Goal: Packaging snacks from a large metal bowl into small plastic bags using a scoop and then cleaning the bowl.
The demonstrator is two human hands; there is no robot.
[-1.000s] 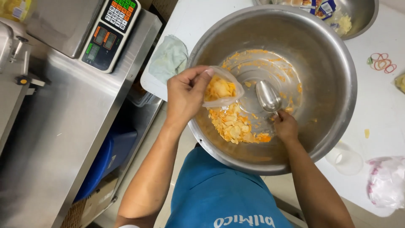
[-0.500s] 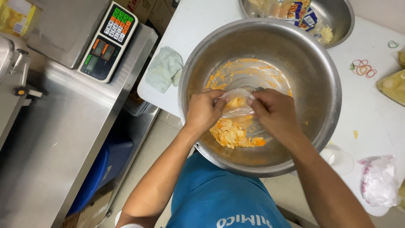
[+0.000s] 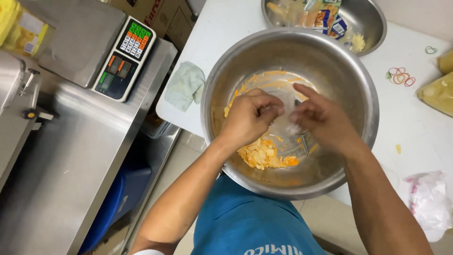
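- While both hands are held over the large steel bowl [image 3: 358, 85], a small clear plastic bag [image 3: 287, 113] is pinched between them, above the bowl's middle.
- Left hand [image 3: 250, 118] is closed, fingertips pressed together on the bag's left edge; right hand [image 3: 323, 120] is pinched on its right edge, upper fingers spread.
- Bag lies level between the two grips, equally near each; its contents cannot be made out.
- Orange chips [image 3: 264, 153] are heaped just below the hands, at the near wall.
- Farther off, a green cloth [image 3: 185, 85], a scale [image 3: 123, 59] and a second bowl [image 3: 373, 21] are seen.
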